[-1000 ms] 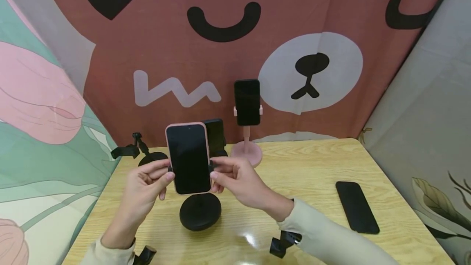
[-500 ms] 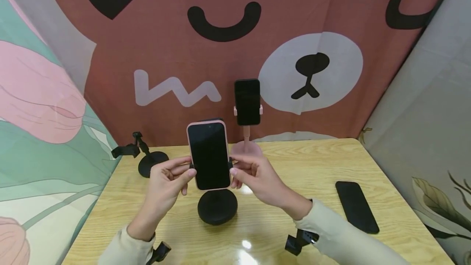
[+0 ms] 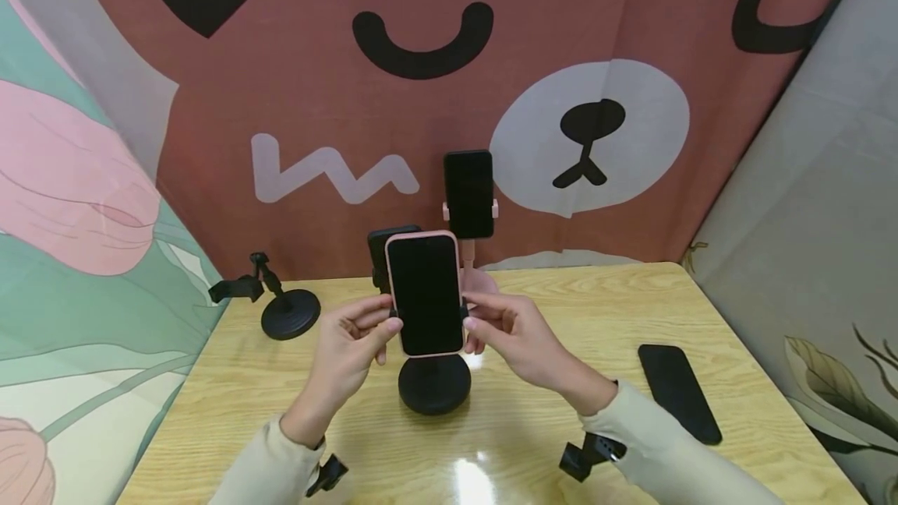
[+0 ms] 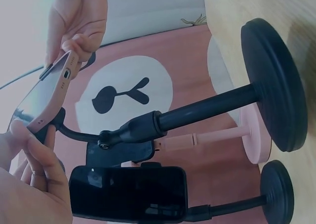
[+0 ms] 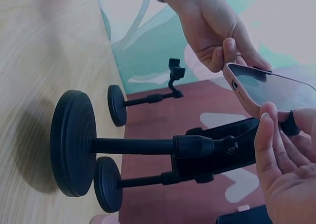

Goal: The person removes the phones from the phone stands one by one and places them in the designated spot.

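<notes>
A phone in a pink case [image 3: 425, 294] sits upright in the clamp of a black phone stand [image 3: 434, 384], screen toward me. At the phone's left edge, my left hand [image 3: 347, 345] pinches the clamp arm between thumb and fingers. My right hand [image 3: 522, 341] pinches the opposite clamp arm the same way. The stand's round base [image 5: 74, 142] is close over the table, its shadow falling beside it in the right wrist view. In the left wrist view the black pole [image 4: 207, 108] runs from base to clamp behind the phone.
Behind stands a pink phone stand [image 3: 480, 282] with a black phone [image 3: 470, 193]. Another black stand holds a phone [image 3: 379, 256], partly hidden. A black stand [image 3: 290, 314] with an unfilled clamp is at the left. A black phone [image 3: 679, 393] lies flat on the wooden table [image 3: 561, 310].
Both hands have moved right, carrying the black stand with the pink-cased phone. It now partly hides the pink stand's base, and the black-stand phone behind shows on its left instead of its right.
</notes>
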Available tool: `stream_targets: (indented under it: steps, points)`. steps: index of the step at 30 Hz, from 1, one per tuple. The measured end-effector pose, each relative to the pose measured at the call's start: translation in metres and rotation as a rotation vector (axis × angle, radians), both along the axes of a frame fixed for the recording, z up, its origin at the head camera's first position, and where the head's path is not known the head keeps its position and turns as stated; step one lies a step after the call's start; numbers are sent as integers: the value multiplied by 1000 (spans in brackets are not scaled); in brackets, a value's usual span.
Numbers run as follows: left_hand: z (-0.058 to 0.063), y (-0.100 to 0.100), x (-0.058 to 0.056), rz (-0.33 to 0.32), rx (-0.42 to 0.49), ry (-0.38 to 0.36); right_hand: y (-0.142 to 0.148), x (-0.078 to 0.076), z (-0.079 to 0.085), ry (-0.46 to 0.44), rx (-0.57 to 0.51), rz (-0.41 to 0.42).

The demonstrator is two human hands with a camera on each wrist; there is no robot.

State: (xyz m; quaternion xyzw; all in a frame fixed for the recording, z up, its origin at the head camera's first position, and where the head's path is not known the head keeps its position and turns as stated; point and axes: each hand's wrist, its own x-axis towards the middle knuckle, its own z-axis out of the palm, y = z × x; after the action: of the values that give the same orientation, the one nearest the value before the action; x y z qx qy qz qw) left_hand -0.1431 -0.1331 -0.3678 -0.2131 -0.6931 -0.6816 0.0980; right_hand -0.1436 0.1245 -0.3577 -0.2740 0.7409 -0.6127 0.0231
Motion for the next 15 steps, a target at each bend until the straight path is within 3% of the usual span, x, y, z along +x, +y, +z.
stream_targets:
  steps: [15]
  points:
    - [-10, 19, -7, -44, 21, 11, 22, -4, -7, 39, -9, 24]
